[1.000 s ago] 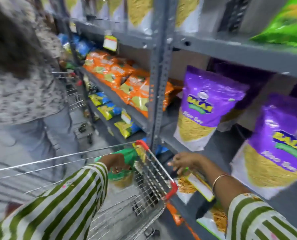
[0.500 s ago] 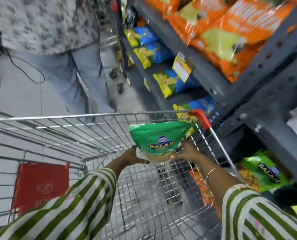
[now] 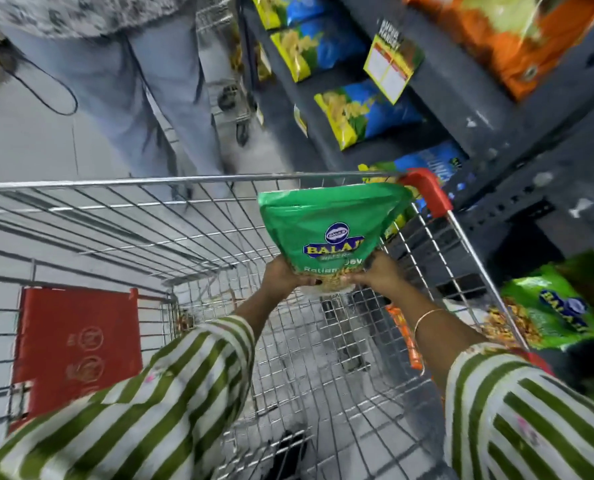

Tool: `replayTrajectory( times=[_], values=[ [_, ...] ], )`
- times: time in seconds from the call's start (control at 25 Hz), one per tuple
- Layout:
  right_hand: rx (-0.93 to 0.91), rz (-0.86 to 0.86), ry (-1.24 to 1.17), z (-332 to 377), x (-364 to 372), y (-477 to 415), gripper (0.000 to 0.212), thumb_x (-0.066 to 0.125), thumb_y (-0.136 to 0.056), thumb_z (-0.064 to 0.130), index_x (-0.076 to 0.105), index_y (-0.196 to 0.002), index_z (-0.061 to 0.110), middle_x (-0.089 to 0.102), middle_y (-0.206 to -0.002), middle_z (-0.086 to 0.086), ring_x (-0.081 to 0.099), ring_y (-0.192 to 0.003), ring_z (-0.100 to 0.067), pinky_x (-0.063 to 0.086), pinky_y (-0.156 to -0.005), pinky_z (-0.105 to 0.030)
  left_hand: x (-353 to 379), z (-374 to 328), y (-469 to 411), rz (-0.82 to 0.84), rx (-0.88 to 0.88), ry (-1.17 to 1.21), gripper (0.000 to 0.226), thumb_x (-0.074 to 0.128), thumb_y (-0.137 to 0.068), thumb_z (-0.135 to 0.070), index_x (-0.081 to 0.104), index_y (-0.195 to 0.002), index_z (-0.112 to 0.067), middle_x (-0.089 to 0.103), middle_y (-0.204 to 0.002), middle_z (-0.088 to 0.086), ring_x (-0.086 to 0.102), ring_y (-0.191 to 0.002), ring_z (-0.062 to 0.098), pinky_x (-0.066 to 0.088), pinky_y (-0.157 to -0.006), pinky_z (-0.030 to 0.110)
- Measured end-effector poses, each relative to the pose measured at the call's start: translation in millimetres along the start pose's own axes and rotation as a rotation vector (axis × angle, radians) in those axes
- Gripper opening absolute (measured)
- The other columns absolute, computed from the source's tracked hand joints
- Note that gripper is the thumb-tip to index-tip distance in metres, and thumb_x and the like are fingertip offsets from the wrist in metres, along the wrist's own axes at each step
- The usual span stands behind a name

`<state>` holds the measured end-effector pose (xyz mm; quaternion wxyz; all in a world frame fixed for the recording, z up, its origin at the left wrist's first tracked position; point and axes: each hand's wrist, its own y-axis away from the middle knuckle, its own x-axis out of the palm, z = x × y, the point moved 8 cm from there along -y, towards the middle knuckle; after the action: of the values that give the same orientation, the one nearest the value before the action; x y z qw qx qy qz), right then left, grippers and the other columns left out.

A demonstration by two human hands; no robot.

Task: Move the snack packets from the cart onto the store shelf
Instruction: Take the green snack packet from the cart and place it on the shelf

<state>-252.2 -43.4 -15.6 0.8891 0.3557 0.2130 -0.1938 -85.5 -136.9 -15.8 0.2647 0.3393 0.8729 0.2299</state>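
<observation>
A green snack packet [image 3: 326, 233] is held upright above the wire cart [image 3: 122, 183], near its far right corner. My left hand [image 3: 281, 275] grips the packet's lower left edge and my right hand [image 3: 378, 275] grips its lower right edge. The cart's basket below looks bare through the mesh. The dark metal store shelf [image 3: 489, 109] runs along the right side. A matching green packet [image 3: 555, 306] lies on a low shelf level beside the cart.
Blue-and-yellow packets [image 3: 364, 112] and orange packets [image 3: 517, 32] fill the shelf rows. A yellow price tag [image 3: 390, 65] hangs off the shelf edge. A person in grey trousers [image 3: 157, 81] stands just beyond the cart. A red flap [image 3: 77, 341] sits at the cart's left.
The view tilted down from the shelves to the cart. My right hand came off the shelf and joined the left on the green packet, which has risen slightly.
</observation>
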Motion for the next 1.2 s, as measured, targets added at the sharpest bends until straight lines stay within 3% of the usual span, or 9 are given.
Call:
replayTrajectory(
  times=[0.2, 0.32, 0.52, 0.6, 0.68, 0.72, 0.84, 1.04, 1.2],
  values=[
    [-0.073, -0.13, -0.003, 42, -55, 76, 0.061, 0.079, -0.064, 0.013, 0.052, -0.118, 0.0, 0.062, -0.115, -0.009, 0.056, -0.111, -0.022, 0.044, -0.091, -0.029, -12, -68, 60, 0.062, 0.134, -0.039, 0.06, 0.081, -0.06, -0.008, 0.057, -0.115, 0.0, 0.066, -0.118, 0.018, 0.062, -0.108, 0.029, 0.048, -0.1, 0.042],
    [-0.122, -0.241, -0.006, 65, -99, 145, 0.066, 0.076, -0.069, 0.019, 0.046, -0.125, 0.001, 0.058, -0.123, -0.01, 0.053, -0.117, -0.026, 0.043, -0.096, -0.035, -11, -125, 120, 0.082, 0.26, -0.087, 0.058, 0.08, -0.062, -0.008, 0.058, -0.115, 0.0, 0.066, -0.116, 0.018, 0.062, -0.102, 0.025, 0.048, -0.092, 0.029],
    [-0.264, -0.467, -0.053, 78, -176, 284, 0.061, 0.076, -0.068, 0.011, 0.05, -0.121, -0.004, 0.059, -0.126, -0.021, 0.054, -0.117, -0.032, 0.036, -0.077, -0.023, 21, -207, 241, 0.187, 0.505, -0.12, 0.049, 0.069, -0.071, 0.007, 0.054, -0.118, 0.008, 0.062, -0.114, 0.015, 0.067, -0.086, 0.012, 0.053, -0.075, 0.016],
    [-0.244, -0.548, -0.073, 62, -205, 341, 0.058, 0.08, -0.064, 0.016, 0.057, -0.115, 0.001, 0.065, -0.116, -0.02, 0.061, -0.106, -0.026, 0.042, -0.074, -0.027, 47, -229, 285, 0.263, 0.564, -0.118, 0.047, 0.065, -0.073, 0.011, 0.051, -0.118, 0.011, 0.059, -0.115, 0.013, 0.065, -0.067, 0.001, 0.057, -0.077, 0.019],
    [-0.256, -0.611, -0.106, 42, -233, 393, 0.052, 0.082, -0.061, 0.02, 0.063, -0.106, 0.005, 0.071, -0.103, -0.015, 0.066, -0.084, -0.006, 0.047, -0.068, -0.02, 79, -251, 321, 0.302, 0.61, -0.193, 0.047, 0.07, -0.072, 0.003, 0.056, -0.117, 0.005, 0.063, -0.118, 0.014, 0.061, -0.079, 0.009, 0.052, -0.088, 0.024],
    [-0.262, -0.643, -0.111, 31, -247, 419, 0.049, 0.082, -0.062, 0.019, 0.064, -0.105, 0.005, 0.071, -0.099, -0.013, 0.064, -0.079, 0.0, 0.046, -0.063, -0.015, 97, -262, 342, 0.323, 0.645, -0.238, 0.046, 0.071, -0.072, -0.002, 0.058, -0.117, 0.002, 0.064, -0.113, 0.01, 0.057, -0.087, 0.011, 0.048, -0.079, 0.016],
    [-0.219, -0.765, -0.13, -10, -281, 494, 0.055, 0.081, -0.062, 0.023, 0.061, -0.111, 0.007, 0.068, -0.113, -0.014, 0.062, -0.101, -0.018, 0.039, -0.075, -0.02, 154, -281, 398, 0.373, 0.67, -0.257, 0.048, 0.072, -0.073, -0.005, 0.056, -0.119, -0.003, 0.059, -0.102, 0.005, 0.056, -0.085, 0.017, 0.045, -0.039, 0.009],
    [-0.092, -0.89, -0.208, -107, -312, 585, 0.059, 0.081, -0.063, 0.026, 0.059, -0.114, 0.008, 0.067, -0.112, -0.01, 0.058, -0.098, -0.014, 0.041, -0.077, -0.022, 270, -281, 457, 0.574, 0.759, -0.407, 0.049, 0.079, -0.066, -0.016, 0.062, -0.112, -0.012, 0.063, -0.102, 0.004, 0.06, -0.099, 0.023, 0.056, -0.08, 0.041],
    [0.019, -0.985, -0.306, -191, -322, 636, 0.068, 0.084, -0.055, 0.031, 0.058, -0.114, 0.011, 0.066, -0.118, -0.012, 0.062, -0.108, -0.026, 0.049, -0.096, -0.046, 365, -266, 492, 0.728, 0.671, -0.488, 0.051, 0.069, -0.077, -0.012, 0.049, -0.124, -0.007, 0.058, -0.12, 0.007, 0.054, -0.113, 0.029, 0.048, -0.086, 0.041]
  ],
)
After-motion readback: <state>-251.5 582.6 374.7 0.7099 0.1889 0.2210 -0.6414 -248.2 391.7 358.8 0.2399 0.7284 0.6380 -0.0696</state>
